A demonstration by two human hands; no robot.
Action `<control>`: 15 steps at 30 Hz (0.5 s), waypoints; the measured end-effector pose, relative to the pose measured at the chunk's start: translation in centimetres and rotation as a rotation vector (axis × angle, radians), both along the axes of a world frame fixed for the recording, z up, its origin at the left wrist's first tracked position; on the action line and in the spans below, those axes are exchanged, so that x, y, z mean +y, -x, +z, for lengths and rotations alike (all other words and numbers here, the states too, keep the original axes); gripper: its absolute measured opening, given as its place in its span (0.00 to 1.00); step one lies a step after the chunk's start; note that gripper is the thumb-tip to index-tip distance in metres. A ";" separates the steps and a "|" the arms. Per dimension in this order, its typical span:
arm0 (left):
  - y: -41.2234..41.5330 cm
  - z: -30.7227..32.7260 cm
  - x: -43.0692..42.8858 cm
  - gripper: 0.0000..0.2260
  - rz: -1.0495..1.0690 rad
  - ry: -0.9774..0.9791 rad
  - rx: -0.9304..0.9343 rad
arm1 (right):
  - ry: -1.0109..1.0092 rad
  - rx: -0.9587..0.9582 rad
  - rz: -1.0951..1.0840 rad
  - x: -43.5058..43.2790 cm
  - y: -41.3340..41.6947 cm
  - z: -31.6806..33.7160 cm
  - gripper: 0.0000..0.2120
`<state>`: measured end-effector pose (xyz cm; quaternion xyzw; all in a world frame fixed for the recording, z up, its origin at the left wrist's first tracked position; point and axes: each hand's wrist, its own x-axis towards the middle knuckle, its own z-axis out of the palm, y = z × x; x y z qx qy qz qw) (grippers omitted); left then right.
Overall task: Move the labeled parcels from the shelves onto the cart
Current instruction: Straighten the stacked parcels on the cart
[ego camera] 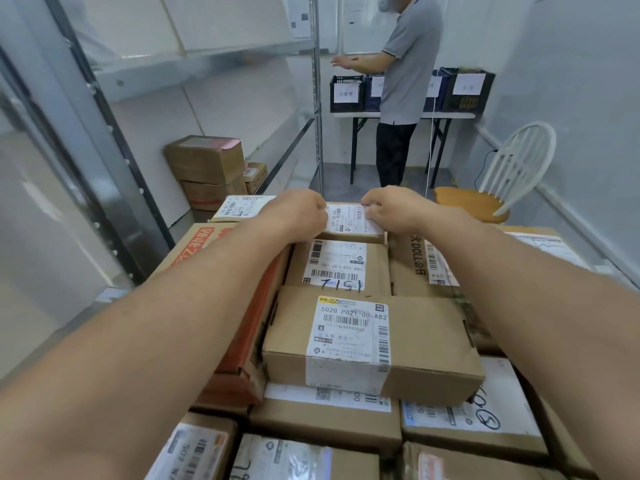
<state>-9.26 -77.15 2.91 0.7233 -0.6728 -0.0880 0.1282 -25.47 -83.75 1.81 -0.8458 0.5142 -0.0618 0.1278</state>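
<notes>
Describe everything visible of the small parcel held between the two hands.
The small parcel is a brown cardboard box. Its top is mostly covered by a white shipping label with barcodes and print. It lies flat at the far end of the pile, resting on other boxes just beyond the box marked 7151. The left hand grips its left end and the right hand grips its right end.

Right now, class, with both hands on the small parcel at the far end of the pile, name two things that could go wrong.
1. The small parcel, held at its ends by the left hand and right hand, sits at the pile's far edge; a push might tip it off.
2. Both forearms pass beside the 502B box, perched across lower boxes; a nudge might shift it.
</notes>
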 end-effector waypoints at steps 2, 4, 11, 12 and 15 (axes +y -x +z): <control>-1.3 0.4 -0.2 0.12 0.010 0.044 0.020 | 0.023 0.023 -0.006 -0.2 -0.5 0.4 0.11; -3.1 0.7 -0.5 0.15 0.061 0.084 0.027 | 0.030 0.010 -0.017 -0.4 -1.4 0.8 0.14; -9.7 0.3 -1.3 0.19 0.211 0.100 0.035 | 0.011 -0.016 0.069 -0.8 -7.0 1.1 0.21; -10.3 -0.1 -1.5 0.19 0.223 0.072 0.033 | -0.001 -0.037 0.074 -0.9 -8.0 0.9 0.21; -11.7 -1.1 -1.9 0.17 0.245 -0.003 0.039 | -0.027 -0.046 0.100 -1.1 -10.7 0.6 0.19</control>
